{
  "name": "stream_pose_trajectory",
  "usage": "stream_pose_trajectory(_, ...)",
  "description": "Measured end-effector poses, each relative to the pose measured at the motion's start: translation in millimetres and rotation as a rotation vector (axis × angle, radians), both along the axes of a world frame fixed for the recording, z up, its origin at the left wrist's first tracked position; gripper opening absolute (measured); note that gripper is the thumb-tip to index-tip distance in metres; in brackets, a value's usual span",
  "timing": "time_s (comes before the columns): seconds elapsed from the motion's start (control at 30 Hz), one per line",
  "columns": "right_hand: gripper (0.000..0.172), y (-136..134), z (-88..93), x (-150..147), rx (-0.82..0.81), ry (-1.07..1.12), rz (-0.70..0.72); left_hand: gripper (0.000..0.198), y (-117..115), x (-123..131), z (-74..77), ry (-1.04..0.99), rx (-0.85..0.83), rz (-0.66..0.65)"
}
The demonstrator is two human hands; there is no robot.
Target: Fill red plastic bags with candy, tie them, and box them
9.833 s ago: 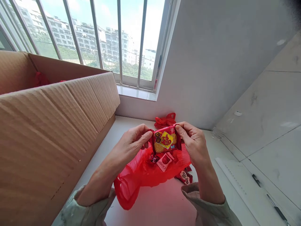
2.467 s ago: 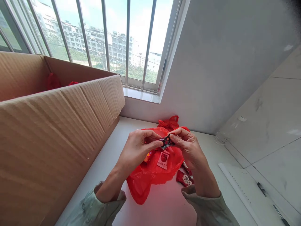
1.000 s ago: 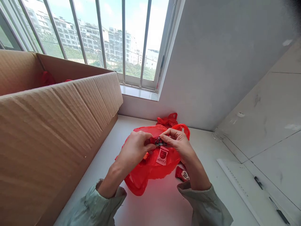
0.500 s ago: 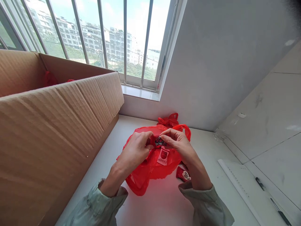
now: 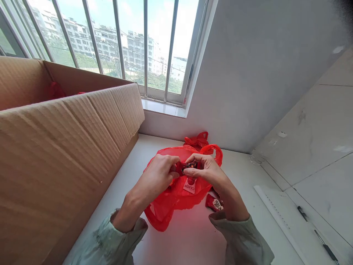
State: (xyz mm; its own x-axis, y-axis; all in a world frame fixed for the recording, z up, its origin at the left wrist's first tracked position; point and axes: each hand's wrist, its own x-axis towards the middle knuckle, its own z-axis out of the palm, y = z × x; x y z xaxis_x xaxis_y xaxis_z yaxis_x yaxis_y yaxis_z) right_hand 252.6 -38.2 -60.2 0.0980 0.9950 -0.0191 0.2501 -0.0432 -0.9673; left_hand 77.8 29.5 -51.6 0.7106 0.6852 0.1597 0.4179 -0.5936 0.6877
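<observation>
My left hand (image 5: 158, 176) and my right hand (image 5: 208, 171) both pinch a small dark red wrapped candy (image 5: 186, 166), one at each end. They hold it just above a thin red plastic bag (image 5: 171, 202) spread on the white counter (image 5: 182, 243). A pink sachet marked CANDY (image 5: 189, 186) lies on the bag right under my fingers. A red sweet wrapper with white print (image 5: 214, 202) lies on the counter beside my right wrist.
A large open cardboard box (image 5: 68, 136) fills the left side, with something red inside at its far end. A second crumpled red bag (image 5: 197, 140) sits by the back wall. A barred window is behind, a tiled wall to the right.
My hands have turned the small candy and drawn closer over it, dropping slightly toward the bag. Nearly ten seconds ago they held a bigger red biscuit packet instead.
</observation>
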Motion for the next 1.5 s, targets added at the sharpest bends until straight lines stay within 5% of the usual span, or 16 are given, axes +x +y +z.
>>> stream_pose_trajectory(0.47,0.033,3.4,-4.0,3.1,0.054,0.253,-0.067,0.010,-1.4,0.0,8.2,-0.237,-0.133,-0.005)
stream_pose_trajectory(0.67,0.028,-0.6,0.5,6.3,0.045,0.234,0.024,0.011,0.0,0.1,5.8,-0.257,-0.258,0.014)
stream_pose_trajectory(1.03,0.027,-7.5,6.1,9.0,0.030,0.258,0.151,0.015,-5.6,-4.6,23.3,-0.156,-0.219,-0.009)
stream_pose_trajectory(1.17,0.041,-8.2,5.9,12.3,-0.018,0.271,0.121,0.018,-6.4,-3.8,24.8,-0.204,-0.233,0.097)
stream_pose_trajectory(1.5,0.049,-12.8,8.7,9.5,0.002,0.325,0.154,0.016,-4.6,-0.3,20.0,-0.425,-0.378,0.078)
